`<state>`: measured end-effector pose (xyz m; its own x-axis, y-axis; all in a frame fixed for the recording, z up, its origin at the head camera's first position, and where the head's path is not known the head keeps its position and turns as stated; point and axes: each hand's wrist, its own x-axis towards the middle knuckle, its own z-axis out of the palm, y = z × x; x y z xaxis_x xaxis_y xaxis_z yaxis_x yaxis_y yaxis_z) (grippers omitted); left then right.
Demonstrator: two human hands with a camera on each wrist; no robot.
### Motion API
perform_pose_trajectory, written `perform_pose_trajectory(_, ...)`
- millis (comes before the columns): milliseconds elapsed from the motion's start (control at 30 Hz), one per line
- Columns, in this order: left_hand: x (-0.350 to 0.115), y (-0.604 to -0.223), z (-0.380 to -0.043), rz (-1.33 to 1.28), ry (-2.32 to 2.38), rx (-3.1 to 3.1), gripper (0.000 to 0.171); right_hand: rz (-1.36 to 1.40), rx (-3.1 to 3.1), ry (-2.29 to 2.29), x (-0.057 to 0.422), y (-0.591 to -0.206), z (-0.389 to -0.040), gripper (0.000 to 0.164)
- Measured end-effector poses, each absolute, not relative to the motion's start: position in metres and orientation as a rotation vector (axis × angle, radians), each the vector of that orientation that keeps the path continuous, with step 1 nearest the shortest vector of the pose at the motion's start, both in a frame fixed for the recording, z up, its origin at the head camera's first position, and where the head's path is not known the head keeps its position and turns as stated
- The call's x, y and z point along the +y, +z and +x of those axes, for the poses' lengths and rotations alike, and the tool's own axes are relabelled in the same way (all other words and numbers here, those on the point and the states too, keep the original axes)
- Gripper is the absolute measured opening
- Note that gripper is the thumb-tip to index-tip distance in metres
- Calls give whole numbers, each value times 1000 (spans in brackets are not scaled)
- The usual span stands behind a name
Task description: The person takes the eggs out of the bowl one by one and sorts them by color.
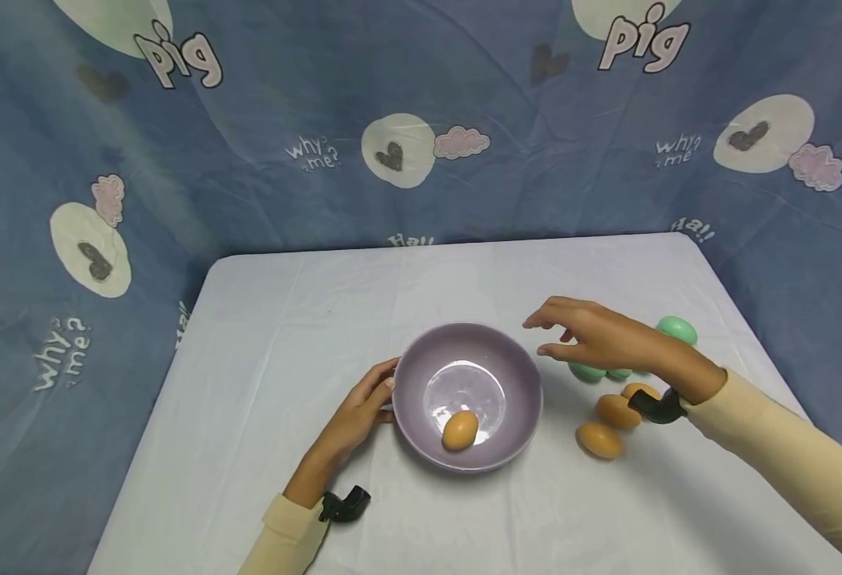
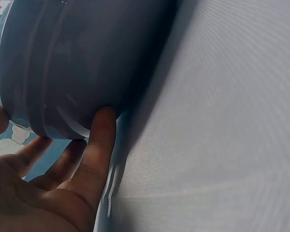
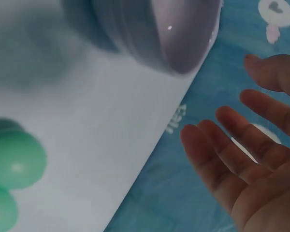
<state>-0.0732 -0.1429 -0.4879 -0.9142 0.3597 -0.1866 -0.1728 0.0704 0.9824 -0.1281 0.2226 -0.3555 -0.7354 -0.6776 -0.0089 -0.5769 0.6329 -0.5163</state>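
Observation:
A purple bowl (image 1: 527,399) stands upright on the table with one orange-brown egg (image 1: 460,430) inside. At its left side, my left hand (image 1: 355,411) rests its fingers against the outer wall; in the left wrist view the fingers (image 2: 99,150) are nearly straight on the bowl (image 2: 63,63), the thumb by the rim. My right hand (image 1: 593,334) is raised to the right of the bowl, fingers spread with nothing between them. The right wrist view shows its empty palm (image 3: 266,188). Under and beside the right forearm lie three orange-brown eggs (image 1: 600,441) and several green eggs (image 1: 676,329), some partly hidden.
A white cloth (image 1: 270,447) covers the table. Blue printed curtains (image 1: 263,192) hang behind the far edge and along both sides. Each wrist wears a black strap mount (image 1: 345,505).

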Motion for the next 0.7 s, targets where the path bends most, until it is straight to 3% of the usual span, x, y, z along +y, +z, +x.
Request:
perform_pose_trajectory(400, -144, -484, -76, 168, 1868, 1966, 40, -1202, 2487, -698, 177, -354, -139, 32)
perform_pose_trajectory(700, -144, -487, -74, 193, 1895, 1972, 46, -1286, 2363, -668, 145, -358, -139, 33)
